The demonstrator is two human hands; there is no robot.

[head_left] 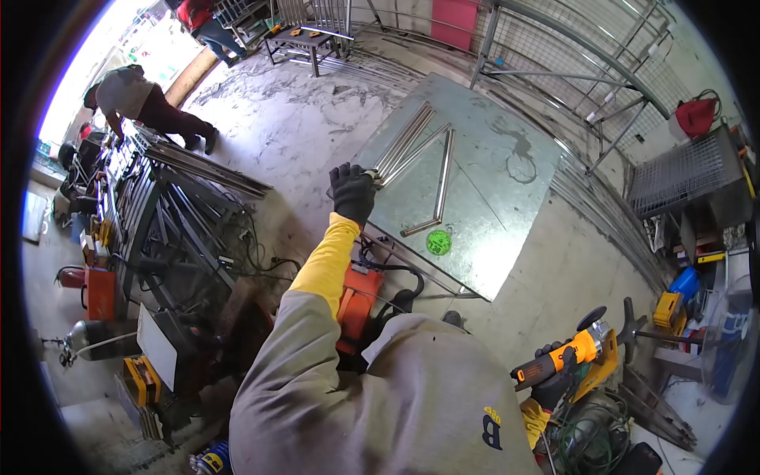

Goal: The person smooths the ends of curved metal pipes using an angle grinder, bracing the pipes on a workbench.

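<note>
My left hand [352, 194], in a black glove with a yellow cuff, is at the left edge of a metal-topped table [483, 166]. Its fingers are closed around the near ends of several shiny metal tubes [408, 138]; the exact grip is partly hidden. Beside these lies an angled tube frame [445, 178], with a round green sticker [438, 242] near its lower end. Down at the right, my gloved right hand [552, 384] wraps around the body of an orange and black angle grinder [574, 355]. The grinder's dark disc [592, 318] points upward, away from the table.
An orange box [359, 309] with cables stands by the table's near edge. Metal bars and frames [170, 214] are piled at left, where a person [134, 99] bends over. Another person [207, 28] stands farther back. A wire-mesh rack [681, 178] and tools line the right.
</note>
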